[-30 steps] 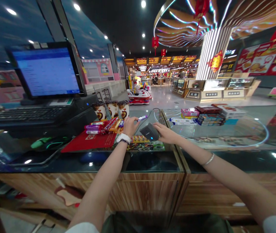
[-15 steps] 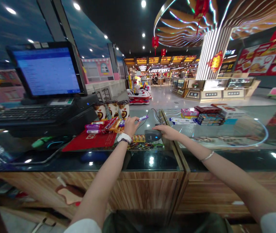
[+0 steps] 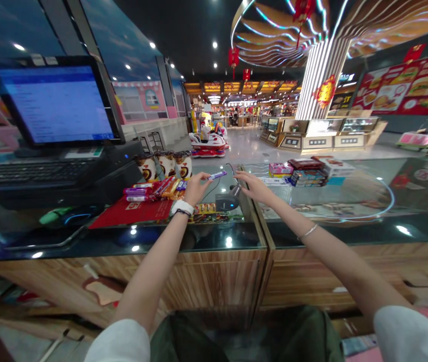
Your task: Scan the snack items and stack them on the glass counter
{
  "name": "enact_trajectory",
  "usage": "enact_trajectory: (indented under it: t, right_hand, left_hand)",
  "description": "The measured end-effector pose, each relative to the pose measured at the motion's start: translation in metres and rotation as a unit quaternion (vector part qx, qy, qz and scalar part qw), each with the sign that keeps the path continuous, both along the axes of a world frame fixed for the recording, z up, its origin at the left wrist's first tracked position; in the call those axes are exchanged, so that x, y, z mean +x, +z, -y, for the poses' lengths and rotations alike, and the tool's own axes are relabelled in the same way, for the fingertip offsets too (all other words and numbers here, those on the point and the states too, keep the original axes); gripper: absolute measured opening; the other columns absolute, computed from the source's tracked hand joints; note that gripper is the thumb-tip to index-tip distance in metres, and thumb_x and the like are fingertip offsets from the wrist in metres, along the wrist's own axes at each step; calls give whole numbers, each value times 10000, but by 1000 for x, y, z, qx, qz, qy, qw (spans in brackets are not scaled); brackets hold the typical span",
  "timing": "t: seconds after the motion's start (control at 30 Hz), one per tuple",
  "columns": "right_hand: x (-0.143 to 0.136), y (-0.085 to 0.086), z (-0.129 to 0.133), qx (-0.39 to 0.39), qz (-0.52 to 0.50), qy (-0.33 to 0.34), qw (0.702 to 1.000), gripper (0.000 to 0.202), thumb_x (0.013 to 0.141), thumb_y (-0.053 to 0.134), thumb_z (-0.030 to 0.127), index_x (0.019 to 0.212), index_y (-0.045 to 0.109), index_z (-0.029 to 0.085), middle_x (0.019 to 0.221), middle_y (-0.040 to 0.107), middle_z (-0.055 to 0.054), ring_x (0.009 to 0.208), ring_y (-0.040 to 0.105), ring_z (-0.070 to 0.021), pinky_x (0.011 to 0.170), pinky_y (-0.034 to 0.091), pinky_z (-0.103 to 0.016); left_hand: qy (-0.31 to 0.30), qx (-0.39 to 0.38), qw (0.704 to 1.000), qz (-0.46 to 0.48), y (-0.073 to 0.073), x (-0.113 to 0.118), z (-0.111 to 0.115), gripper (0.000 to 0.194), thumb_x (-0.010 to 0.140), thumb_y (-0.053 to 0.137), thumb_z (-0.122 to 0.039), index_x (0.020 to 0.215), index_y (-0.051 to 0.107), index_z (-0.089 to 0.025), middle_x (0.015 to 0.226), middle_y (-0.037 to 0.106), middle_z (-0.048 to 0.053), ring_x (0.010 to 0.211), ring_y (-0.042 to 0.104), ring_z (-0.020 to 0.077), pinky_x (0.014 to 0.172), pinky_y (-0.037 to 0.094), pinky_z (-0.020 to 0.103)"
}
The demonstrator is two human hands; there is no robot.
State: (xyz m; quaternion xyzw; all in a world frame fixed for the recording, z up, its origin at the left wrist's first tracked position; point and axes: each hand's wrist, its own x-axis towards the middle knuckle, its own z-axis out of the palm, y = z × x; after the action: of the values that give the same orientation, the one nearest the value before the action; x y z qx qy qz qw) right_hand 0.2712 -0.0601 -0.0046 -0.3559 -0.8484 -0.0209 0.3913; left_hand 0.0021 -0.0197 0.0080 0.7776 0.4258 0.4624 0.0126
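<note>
My left hand (image 3: 198, 187), with a white watch on its wrist, pinches a slim purple candy stick (image 3: 217, 175) that points to the right. My right hand (image 3: 252, 186) is held above the counter with its fingers stretched out and nothing in them. Just below and left of those fingers, a dark barcode scanner (image 3: 227, 202) with a small blue light lies on the glass, its cable running behind. Left of my left hand, several wrapped snack bars (image 3: 169, 187) in purple, red and orange lie on a red sheet (image 3: 131, 213).
Three paper-style cups (image 3: 166, 167) stand behind the snacks. A monitor (image 3: 58, 103) and keyboard (image 3: 48, 173) occupy the left. Stacked snack boxes (image 3: 308, 171) sit on the right glass counter (image 3: 312, 198). Wooden cabinet fronts (image 3: 217, 279) are below the counter.
My right hand has let go of the barcode scanner and moved up slightly from it. My left hand still holds the candy stick. The whole view has shifted a little.
</note>
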Motion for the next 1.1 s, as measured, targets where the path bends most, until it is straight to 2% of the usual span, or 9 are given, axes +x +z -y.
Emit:
enact_trajectory:
  t: [0.1, 0.23, 0.33, 0.43, 0.57, 0.7, 0.83, 0.97, 1.1]
  right_hand:
    - [9, 11, 17, 19, 21, -15, 999, 484, 848, 555, 134, 1326, 584, 207, 1442, 561, -129, 1337, 525, -265, 1141, 404, -513]
    - [28, 20, 35, 44, 20, -61, 997, 436, 882, 569, 174, 1317, 592, 204, 1394, 595, -129, 1297, 554, -274, 1110, 431, -505]
    - [47, 21, 44, 34, 29, -79, 996, 355, 920, 552, 205, 1266, 632, 213, 1288, 660, -117, 1214, 610, -272, 1054, 476, -483]
    - [71, 15, 52, 7, 39, -96, 995, 311, 934, 548, 221, 1223, 663, 207, 1167, 716, -113, 1099, 668, -273, 978, 519, -459]
    - [107, 2, 64, -12, 29, -95, 995, 303, 935, 565, 252, 1214, 673, 208, 1186, 722, -111, 1107, 677, -264, 961, 530, -419]
    - [144, -12, 71, -43, 32, -102, 993, 284, 920, 559, 220, 1167, 697, 213, 1136, 746, -91, 1067, 698, -245, 938, 541, -382]
    - [177, -25, 74, -83, 42, -160, 983, 270, 898, 566, 188, 1127, 708, 172, 1106, 757, -111, 1042, 710, -261, 928, 543, -390]
    - [205, -37, 77, -113, 38, -234, 965, 269, 890, 559, 161, 1108, 715, 180, 1104, 762, -105, 1036, 714, -263, 925, 541, -393]
    - [226, -48, 81, -137, 39, -271, 952, 288, 897, 541, 154, 1127, 711, 192, 1090, 764, -95, 1015, 714, -257, 902, 543, -390]
  left_hand:
    - [-35, 0, 999, -7, 11, 13, 11, 125, 867, 692, -268, 964, 695, -189, 982, 750, 50, 948, 675, 208, 905, 507, 352]
    - [-105, 0, 992, -72, 25, 48, 29, 107, 868, 703, -266, 949, 699, -196, 950, 750, 34, 922, 674, 204, 902, 498, 354]
    - [-140, 17, 984, -111, 31, 80, 41, 87, 866, 712, -256, 931, 695, -201, 973, 758, 25, 957, 670, 206, 979, 466, 385]
    - [-157, 18, 978, -136, 31, 110, 50, 80, 875, 709, -264, 925, 690, -205, 972, 761, 17, 959, 672, 199, 1049, 424, 410]
    - [-158, 13, 971, -176, 24, 145, 59, 100, 866, 720, -277, 931, 689, -208, 958, 758, 18, 950, 672, 203, 1043, 426, 407]
    - [-167, 13, 961, -222, 12, 183, 64, 106, 865, 718, -277, 941, 691, -208, 977, 756, 33, 1002, 672, 214, 1036, 433, 390]
    - [-184, 5, 949, -255, -3, 224, 62, 129, 863, 711, -253, 978, 688, -198, 1054, 753, 57, 1070, 667, 232, 1059, 426, 401]
    - [-228, -39, 939, -256, -15, 256, 58, 161, 870, 678, -214, 1028, 701, -194, 1051, 754, 64, 1029, 685, 231, 959, 493, 350]
    - [-249, -62, 933, -253, -26, 283, 51, 194, 881, 640, -175, 1060, 713, -189, 1050, 758, 64, 989, 696, 225, 923, 514, 329]
